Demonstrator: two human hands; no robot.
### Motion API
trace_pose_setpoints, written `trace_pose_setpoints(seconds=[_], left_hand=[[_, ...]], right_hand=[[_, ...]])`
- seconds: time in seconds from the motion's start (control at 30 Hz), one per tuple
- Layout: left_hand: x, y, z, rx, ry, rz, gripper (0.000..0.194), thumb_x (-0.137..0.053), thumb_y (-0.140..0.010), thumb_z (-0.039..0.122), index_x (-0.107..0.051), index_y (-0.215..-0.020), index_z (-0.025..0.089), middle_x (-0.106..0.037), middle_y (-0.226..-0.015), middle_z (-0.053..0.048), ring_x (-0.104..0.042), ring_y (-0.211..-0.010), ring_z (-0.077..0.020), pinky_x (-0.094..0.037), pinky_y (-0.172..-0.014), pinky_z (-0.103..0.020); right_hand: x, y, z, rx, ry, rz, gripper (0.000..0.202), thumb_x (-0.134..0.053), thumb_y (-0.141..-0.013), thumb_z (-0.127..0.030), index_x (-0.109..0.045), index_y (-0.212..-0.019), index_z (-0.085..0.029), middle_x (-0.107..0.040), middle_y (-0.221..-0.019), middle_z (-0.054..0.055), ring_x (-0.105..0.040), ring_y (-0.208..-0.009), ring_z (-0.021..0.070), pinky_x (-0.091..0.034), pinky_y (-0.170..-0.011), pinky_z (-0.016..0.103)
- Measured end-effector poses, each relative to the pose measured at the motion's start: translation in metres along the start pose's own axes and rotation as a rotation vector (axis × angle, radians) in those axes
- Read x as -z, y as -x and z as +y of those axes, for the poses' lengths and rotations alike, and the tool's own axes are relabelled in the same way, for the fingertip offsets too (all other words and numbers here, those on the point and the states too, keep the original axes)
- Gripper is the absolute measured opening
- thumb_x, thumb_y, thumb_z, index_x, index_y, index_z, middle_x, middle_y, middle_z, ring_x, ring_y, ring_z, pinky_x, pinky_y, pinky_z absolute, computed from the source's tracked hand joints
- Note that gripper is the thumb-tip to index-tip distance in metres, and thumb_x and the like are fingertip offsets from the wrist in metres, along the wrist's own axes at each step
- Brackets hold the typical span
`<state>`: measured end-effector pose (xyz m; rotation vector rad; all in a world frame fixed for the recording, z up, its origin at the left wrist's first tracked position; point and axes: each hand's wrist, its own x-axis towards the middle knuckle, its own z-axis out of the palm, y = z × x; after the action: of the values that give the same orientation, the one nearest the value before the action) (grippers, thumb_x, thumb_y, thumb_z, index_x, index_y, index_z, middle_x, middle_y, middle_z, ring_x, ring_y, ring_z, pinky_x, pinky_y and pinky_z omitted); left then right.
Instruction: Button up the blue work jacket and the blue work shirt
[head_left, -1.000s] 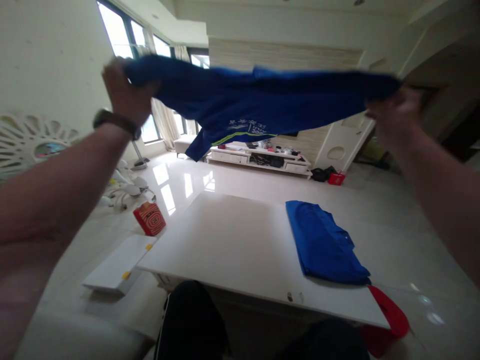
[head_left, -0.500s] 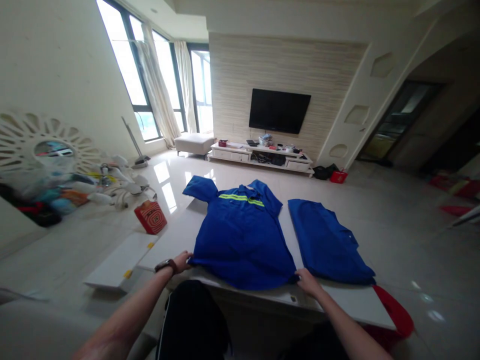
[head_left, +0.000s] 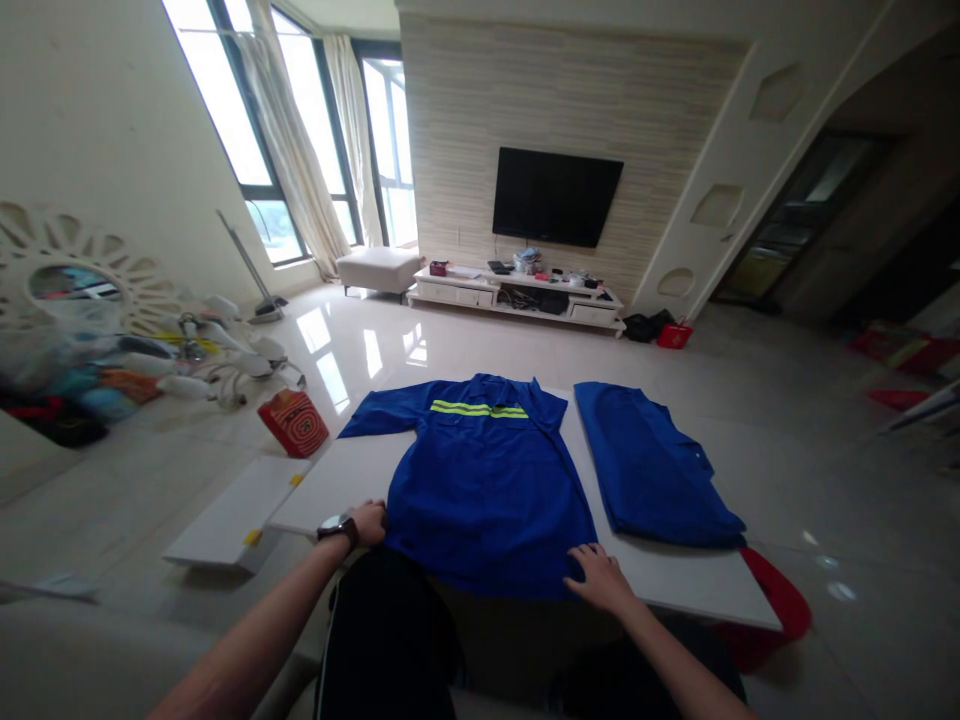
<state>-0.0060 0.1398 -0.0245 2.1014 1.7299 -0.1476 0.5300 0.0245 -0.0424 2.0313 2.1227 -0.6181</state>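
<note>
- Across a white table point(head_left: 345, 482) in a bright living room, a blue work shirt point(head_left: 487, 500) lies front up, collar point(head_left: 487, 384) at the far side, hem toward the person.
- The left hand point(head_left: 369, 522), a wristwatch point(head_left: 337, 530) on its wrist, is at the near left corner of the shirt, fingers curled in; whether they pinch cloth cannot be told.
- The right hand point(head_left: 600, 578) rests at the near right corner, fingers loosely bent and apart, no grip evident.
- Smoothing appears to be the step in hand: light, even outward pulls at both hem corners should suit the cloth, with the yellow-green stripes point(head_left: 480, 410) a handy guide to straightness.
- The sleeve on the left point(head_left: 386, 408) stretches outward; the sleeve on the right point(head_left: 551, 412) looks bunched and would likely profit from drawing out.
- Edges call for care: the hem droops past the table's near side, close above dark-trousered knees point(head_left: 390, 630).
- To the right, only a narrow strip of tabletop separates the shirt from a folded blue garment point(head_left: 652, 470), so sideways sweeps are best kept short; leftward, white tabletop leaves more room, with a red bag point(head_left: 292, 422) standing past the edge.
</note>
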Motion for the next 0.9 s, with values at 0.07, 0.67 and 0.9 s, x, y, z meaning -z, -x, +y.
trace_pose_setpoints(seconds=[0.07, 0.67, 0.9], left_hand=[[0.001, -0.011, 0.017, -0.044, 0.016, 0.038, 0.050, -0.057, -0.073, 0.022, -0.075, -0.119, 0.028, -0.059, -0.148, -0.008, -0.050, -0.140, -0.0303, -0.042, -0.116, -0.047], [-0.043, -0.106, 0.047, 0.005, 0.143, -0.137, 0.080, -0.058, -0.087, 0.048, -0.025, -0.160, 0.049, 0.002, -0.174, 0.005, 0.016, -0.156, -0.0448, -0.002, -0.110, -0.086], [-0.023, -0.145, 0.048, 0.011, 0.115, -0.135, 0.080, -0.058, -0.087, 0.048, -0.025, -0.160, 0.048, -0.001, -0.174, 0.004, 0.013, -0.157, -0.0454, -0.004, -0.110, -0.086]], right_hand=[[-0.001, -0.005, -0.005, 0.002, -0.041, 0.006, 0.067, -0.058, -0.083, -0.049, -0.053, -0.147, -0.033, -0.043, -0.162, 0.005, -0.029, -0.152, 0.0399, -0.038, -0.114, 0.057], [0.004, -0.096, -0.004, -0.113, -0.074, -0.074, 0.083, -0.067, -0.083, -0.051, -0.030, -0.157, -0.048, -0.016, -0.173, -0.003, -0.005, -0.155, 0.0518, -0.029, -0.113, 0.075], [0.018, -0.146, -0.001, -0.113, -0.113, -0.020, 0.086, -0.075, -0.077, -0.049, -0.038, -0.155, -0.046, -0.023, -0.172, 0.001, -0.007, -0.154, 0.0548, -0.027, -0.110, 0.079]])
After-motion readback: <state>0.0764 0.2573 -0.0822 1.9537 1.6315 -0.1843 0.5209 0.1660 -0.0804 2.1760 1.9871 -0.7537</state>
